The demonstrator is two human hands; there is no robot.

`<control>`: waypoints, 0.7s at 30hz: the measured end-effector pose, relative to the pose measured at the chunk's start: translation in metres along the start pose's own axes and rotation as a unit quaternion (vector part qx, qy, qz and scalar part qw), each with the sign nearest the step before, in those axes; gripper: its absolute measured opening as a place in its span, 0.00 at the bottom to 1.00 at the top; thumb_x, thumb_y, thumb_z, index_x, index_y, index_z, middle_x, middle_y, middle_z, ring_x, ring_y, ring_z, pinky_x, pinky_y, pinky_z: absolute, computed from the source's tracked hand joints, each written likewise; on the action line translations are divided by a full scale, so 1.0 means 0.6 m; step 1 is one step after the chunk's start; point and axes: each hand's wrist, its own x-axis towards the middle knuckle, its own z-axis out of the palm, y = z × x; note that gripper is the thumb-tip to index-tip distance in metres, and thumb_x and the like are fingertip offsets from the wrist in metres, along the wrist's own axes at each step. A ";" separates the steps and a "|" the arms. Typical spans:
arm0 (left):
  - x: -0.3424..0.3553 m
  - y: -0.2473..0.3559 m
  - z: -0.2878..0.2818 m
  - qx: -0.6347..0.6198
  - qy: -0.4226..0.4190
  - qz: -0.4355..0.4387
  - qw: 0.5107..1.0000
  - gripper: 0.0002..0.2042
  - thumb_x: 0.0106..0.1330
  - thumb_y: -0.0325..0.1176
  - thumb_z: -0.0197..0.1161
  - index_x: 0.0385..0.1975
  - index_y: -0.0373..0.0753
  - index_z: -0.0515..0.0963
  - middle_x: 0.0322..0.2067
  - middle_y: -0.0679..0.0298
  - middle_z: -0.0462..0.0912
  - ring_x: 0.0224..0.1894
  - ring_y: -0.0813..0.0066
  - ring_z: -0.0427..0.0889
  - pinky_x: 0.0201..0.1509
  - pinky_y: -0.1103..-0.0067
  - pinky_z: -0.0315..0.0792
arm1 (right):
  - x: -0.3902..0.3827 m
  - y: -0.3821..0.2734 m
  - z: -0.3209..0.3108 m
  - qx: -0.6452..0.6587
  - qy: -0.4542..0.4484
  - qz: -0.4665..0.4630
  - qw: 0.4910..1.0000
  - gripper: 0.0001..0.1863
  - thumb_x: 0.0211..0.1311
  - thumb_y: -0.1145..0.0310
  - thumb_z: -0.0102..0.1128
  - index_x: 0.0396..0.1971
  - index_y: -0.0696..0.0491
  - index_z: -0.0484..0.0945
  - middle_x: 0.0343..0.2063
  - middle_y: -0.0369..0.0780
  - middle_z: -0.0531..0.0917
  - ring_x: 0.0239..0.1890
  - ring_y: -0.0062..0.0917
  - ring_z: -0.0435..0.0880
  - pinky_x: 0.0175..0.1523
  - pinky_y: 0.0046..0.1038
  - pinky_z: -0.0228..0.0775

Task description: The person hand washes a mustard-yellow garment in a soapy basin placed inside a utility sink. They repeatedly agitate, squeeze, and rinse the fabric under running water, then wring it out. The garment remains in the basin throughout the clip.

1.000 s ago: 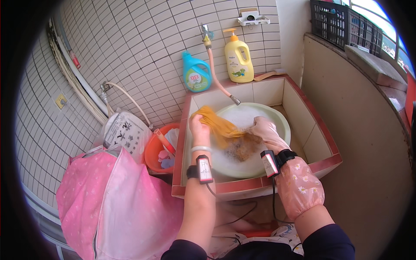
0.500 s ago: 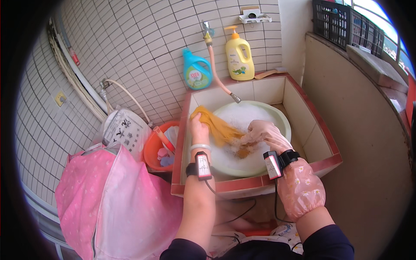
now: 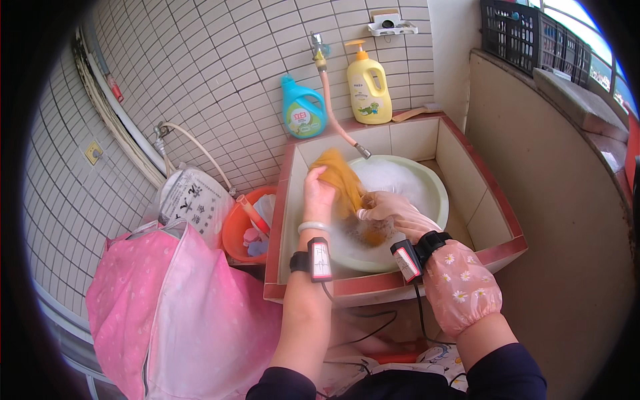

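A mustard-yellow cloth (image 3: 342,181) is held up over a pale green basin (image 3: 441,195) full of white suds (image 3: 393,179). My bare left hand (image 3: 319,196), with a pale bangle at its wrist, is closed on the cloth's upper left part. My right hand (image 3: 395,211), in a thin pale glove with a flowered sleeve cover, grips the cloth lower down; its fingertips are partly hidden by cloth and suds. The cloth's lower end lies wet in the foam between my hands.
The basin stands in a tiled sink (image 3: 490,183) with a red rim. A hose (image 3: 331,110) hangs from the tap above it. A blue bottle (image 3: 301,113) and a yellow pump bottle (image 3: 369,93) stand behind. To the left are an orange bucket (image 3: 233,230) and a pink cover (image 3: 193,313).
My left hand has moved slightly right and up with the cloth, lifting its top. My right hand has shifted left, closer to the left, and now grips the hanging cloth.
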 end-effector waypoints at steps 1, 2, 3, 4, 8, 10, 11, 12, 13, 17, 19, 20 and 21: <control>0.002 0.001 -0.003 -0.033 -0.004 0.002 0.999 0.17 0.66 0.23 0.55 0.55 0.29 0.75 0.53 0.52 0.82 0.58 0.55 0.80 0.68 0.60 0.71 | -0.002 0.005 0.002 0.012 -0.019 0.021 1.000 0.22 0.61 0.55 0.67 0.48 0.55 0.84 0.37 0.40 0.86 0.42 0.29 0.82 0.49 0.30 0.72; 0.004 0.004 -0.006 -0.018 0.014 0.020 1.000 0.17 0.66 0.22 0.55 0.55 0.29 0.75 0.53 0.52 0.82 0.59 0.55 0.80 0.68 0.60 0.71 | -0.004 0.010 0.001 0.012 -0.021 0.039 0.999 0.23 0.61 0.55 0.69 0.48 0.57 0.83 0.33 0.37 0.86 0.37 0.23 0.82 0.45 0.26 0.72; 0.008 0.007 -0.010 -0.028 0.028 0.029 0.999 0.17 0.66 0.22 0.55 0.54 0.29 0.75 0.53 0.52 0.82 0.59 0.55 0.80 0.68 0.60 0.71 | -0.002 0.013 -0.002 0.058 -0.048 0.034 0.997 0.22 0.61 0.55 0.70 0.47 0.57 0.83 0.32 0.37 0.85 0.35 0.23 0.81 0.43 0.27 0.71; 0.011 0.011 -0.014 -0.048 0.044 0.036 0.997 0.17 0.65 0.22 0.55 0.54 0.30 0.76 0.53 0.52 0.82 0.59 0.56 0.80 0.68 0.61 0.71 | 0.000 0.016 -0.008 0.091 -0.059 0.024 0.994 0.22 0.60 0.55 0.71 0.45 0.57 0.84 0.31 0.36 0.84 0.34 0.22 0.80 0.41 0.27 0.70; 0.014 0.024 -0.025 -0.036 0.046 0.061 0.996 0.15 0.61 0.21 0.58 0.49 0.30 0.77 0.50 0.54 0.83 0.55 0.58 0.81 0.65 0.65 0.73 | 0.028 0.013 -0.043 0.209 0.034 0.045 0.976 0.16 0.57 0.57 0.71 0.35 0.55 0.82 0.25 0.37 0.80 0.29 0.22 0.76 0.37 0.27 0.67; 0.008 0.027 -0.026 -0.013 0.052 0.091 0.994 0.14 0.59 0.20 0.60 0.46 0.31 0.77 0.45 0.54 0.83 0.49 0.59 0.83 0.59 0.68 0.76 | 0.043 0.012 -0.064 0.118 0.302 0.023 0.946 0.10 0.56 0.65 0.63 0.26 0.56 0.77 0.19 0.39 0.77 0.25 0.28 0.75 0.33 0.33 0.68; 0.005 0.027 -0.025 0.015 0.066 0.101 0.993 0.15 0.58 0.19 0.60 0.46 0.31 0.76 0.45 0.54 0.83 0.48 0.60 0.83 0.58 0.69 0.76 | 0.048 0.013 -0.072 0.143 0.368 -0.011 0.919 0.08 0.55 0.68 0.63 0.27 0.56 0.76 0.20 0.40 0.75 0.25 0.30 0.75 0.35 0.33 0.68; 0.000 0.024 -0.024 0.046 0.077 0.122 0.988 0.15 0.56 0.19 0.60 0.45 0.31 0.76 0.44 0.54 0.82 0.47 0.61 0.83 0.57 0.70 0.76 | 0.052 0.014 -0.077 0.120 0.384 -0.015 0.916 0.09 0.56 0.69 0.65 0.28 0.57 0.75 0.24 0.40 0.77 0.28 0.28 0.76 0.36 0.31 0.68; -0.002 0.022 -0.023 0.065 0.076 0.143 0.985 0.16 0.56 0.18 0.60 0.46 0.31 0.75 0.43 0.54 0.82 0.46 0.61 0.83 0.57 0.70 0.76 | 0.055 0.016 -0.080 0.094 0.434 -0.041 0.895 0.09 0.56 0.70 0.66 0.29 0.57 0.75 0.28 0.40 0.79 0.30 0.26 0.76 0.38 0.30 0.68; 0.001 0.008 -0.025 0.218 0.110 0.169 0.955 0.20 0.53 0.15 0.58 0.48 0.32 0.74 0.42 0.54 0.80 0.44 0.63 0.82 0.52 0.73 0.77 | 0.053 0.030 -0.074 0.052 0.435 -0.071 0.896 0.09 0.57 0.69 0.65 0.34 0.56 0.75 0.33 0.42 0.81 0.34 0.31 0.80 0.43 0.31 0.71; 0.007 0.000 -0.033 0.339 0.105 0.143 0.924 0.21 0.53 0.15 0.57 0.50 0.33 0.73 0.43 0.54 0.80 0.43 0.64 0.82 0.48 0.74 0.78 | 0.048 0.037 -0.069 -0.002 0.399 -0.042 0.916 0.10 0.57 0.69 0.65 0.36 0.54 0.76 0.36 0.43 0.81 0.36 0.33 0.82 0.45 0.31 0.72; 0.013 -0.003 -0.037 0.400 0.109 0.093 0.905 0.20 0.52 0.15 0.57 0.47 0.36 0.78 0.40 0.55 0.84 0.41 0.66 0.83 0.42 0.73 0.77 | 0.044 0.040 -0.068 -0.022 0.391 -0.046 0.919 0.09 0.54 0.70 0.66 0.34 0.54 0.77 0.32 0.42 0.81 0.33 0.34 0.81 0.42 0.33 0.73; 0.015 -0.009 -0.042 0.490 0.073 0.056 0.867 0.20 0.52 0.15 0.57 0.46 0.37 0.80 0.39 0.56 0.85 0.40 0.67 0.83 0.42 0.73 0.77 | 0.041 0.042 -0.068 -0.029 0.334 -0.032 0.941 0.09 0.53 0.70 0.66 0.33 0.54 0.77 0.30 0.41 0.81 0.32 0.34 0.80 0.41 0.34 0.72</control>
